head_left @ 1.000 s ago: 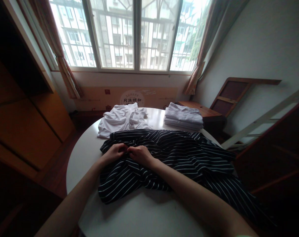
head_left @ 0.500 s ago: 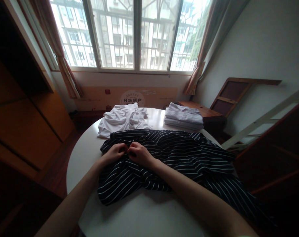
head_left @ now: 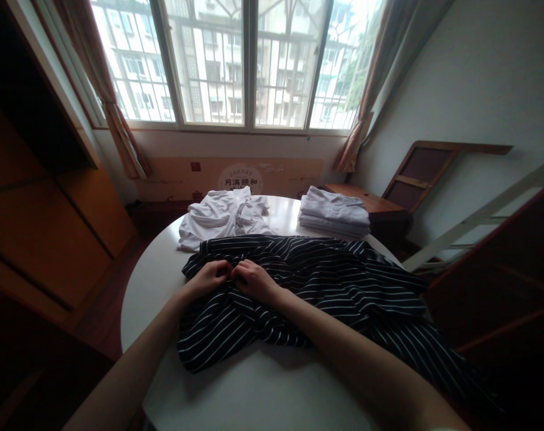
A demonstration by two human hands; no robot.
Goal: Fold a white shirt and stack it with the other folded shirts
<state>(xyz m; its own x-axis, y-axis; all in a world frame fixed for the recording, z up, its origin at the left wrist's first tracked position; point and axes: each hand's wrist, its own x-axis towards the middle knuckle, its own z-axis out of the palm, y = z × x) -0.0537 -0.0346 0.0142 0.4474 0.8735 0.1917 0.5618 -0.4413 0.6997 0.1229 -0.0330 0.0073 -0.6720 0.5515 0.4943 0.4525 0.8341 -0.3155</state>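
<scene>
Right now both hands meet at the tabletop's left side, the left hand (head_left: pixel 210 276) and right hand (head_left: pixel 254 280) each pinching the striped shirt (head_left: pixel 325 281) (its right end hangs over the right edge). That overhang's weight could probably drag the cloth off.

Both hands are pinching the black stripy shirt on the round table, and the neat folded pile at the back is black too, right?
Not quite. In the head view the folded pile is white, not black. The rest holds: the left hand and right hand pinch the striped shirt on the round table.
</scene>
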